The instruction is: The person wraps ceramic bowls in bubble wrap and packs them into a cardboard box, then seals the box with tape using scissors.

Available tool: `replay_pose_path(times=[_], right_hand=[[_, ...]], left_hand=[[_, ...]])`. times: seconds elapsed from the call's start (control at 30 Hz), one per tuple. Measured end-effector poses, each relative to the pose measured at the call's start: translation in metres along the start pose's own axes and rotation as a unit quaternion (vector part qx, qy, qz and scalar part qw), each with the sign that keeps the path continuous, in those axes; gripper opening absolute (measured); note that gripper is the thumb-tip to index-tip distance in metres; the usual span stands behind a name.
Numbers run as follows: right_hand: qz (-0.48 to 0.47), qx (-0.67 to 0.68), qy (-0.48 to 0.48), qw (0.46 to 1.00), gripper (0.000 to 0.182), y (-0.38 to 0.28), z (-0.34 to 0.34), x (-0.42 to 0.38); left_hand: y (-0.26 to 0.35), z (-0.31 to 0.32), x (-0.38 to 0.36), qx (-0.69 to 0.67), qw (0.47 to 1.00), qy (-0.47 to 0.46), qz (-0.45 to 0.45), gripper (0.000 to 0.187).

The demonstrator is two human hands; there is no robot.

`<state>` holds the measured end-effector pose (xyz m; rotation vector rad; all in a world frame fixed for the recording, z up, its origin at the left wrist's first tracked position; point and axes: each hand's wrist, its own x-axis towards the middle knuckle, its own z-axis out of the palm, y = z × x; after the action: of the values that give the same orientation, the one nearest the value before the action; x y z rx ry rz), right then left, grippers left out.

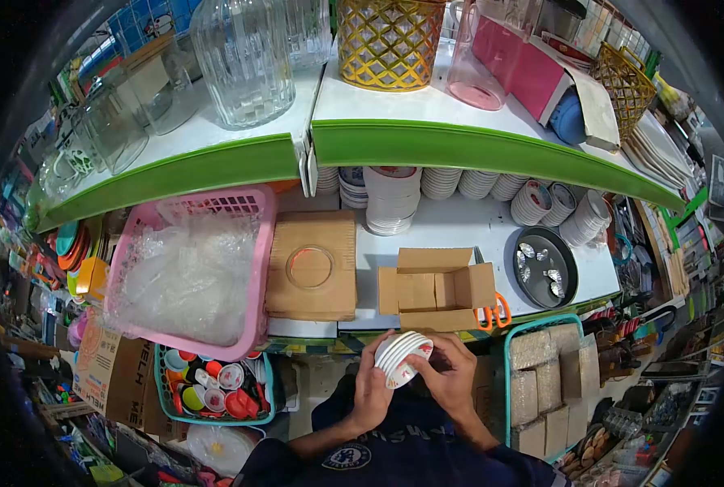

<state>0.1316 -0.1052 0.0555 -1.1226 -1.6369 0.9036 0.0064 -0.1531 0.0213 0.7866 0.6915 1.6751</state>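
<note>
Green-edged white shelving (459, 146) is filling most of the view, with ribbed clear glass jars (244, 57) and a gold lattice basket (388, 40) being carried on the upper board. Below, a pink plastic basket (252, 268) lined with crinkled clear film is being shown at the left, a flat stack of corrugated cardboard (312, 268) beside it, and an opened brown cardboard box (435, 288) with its flaps spread near the shelf's front edge. Orange-handled scissors (493, 312) are lying just beside the box, and a round dark tray (569, 264) is resting further right.

A small stack of white saucers (402, 357), glossy and thin-rimmed with a red pattern, is being held on edge just in front of the box and below the shelf lip. The stack is being gripped by the left hand (370, 390), fingers curled around its rim, while it is being steadied by the right hand (451, 377), fingertips pressed against the opposite edge. Judging from this, the saucers are being gathered and squared; a firm two-sided grip is likely being called for, since glazed plates slide easily.
</note>
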Motion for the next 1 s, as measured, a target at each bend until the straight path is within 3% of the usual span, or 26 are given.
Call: replay_pose_path(times=[0.2,0.27,0.37,0.4,0.63,1.0], right_hand=[[0.022,0.024,0.031,0.999,0.031,-0.001,0.006,0.0],[0.089,0.161,0.016,0.983,0.03,0.006,0.008,-0.004],[0.056,0.23,0.039,0.971,0.031,0.012,0.007,-0.005],[0.046,0.262,0.049,0.963,0.032,0.014,0.006,-0.006],[0.099,0.295,0.159,0.937,0.035,0.039,-0.025,-0.019],[0.116,0.326,0.194,0.918,0.035,0.045,-0.064,-0.01]], left_hand=[[0.011,-0.003,0.015,-0.014,1.0,-0.023,0.003,0.063],[0.011,-0.005,0.017,-0.053,0.999,-0.006,0.007,0.062],[0.011,-0.011,0.016,-0.075,0.996,0.036,-0.035,0.062],[0.021,-0.011,0.022,-0.077,0.996,0.003,-0.039,0.063],[0.055,-0.012,0.057,-0.166,0.976,-0.092,-0.111,0.076],[0.047,0.005,0.074,-0.239,0.943,-0.091,-0.215,0.082]])
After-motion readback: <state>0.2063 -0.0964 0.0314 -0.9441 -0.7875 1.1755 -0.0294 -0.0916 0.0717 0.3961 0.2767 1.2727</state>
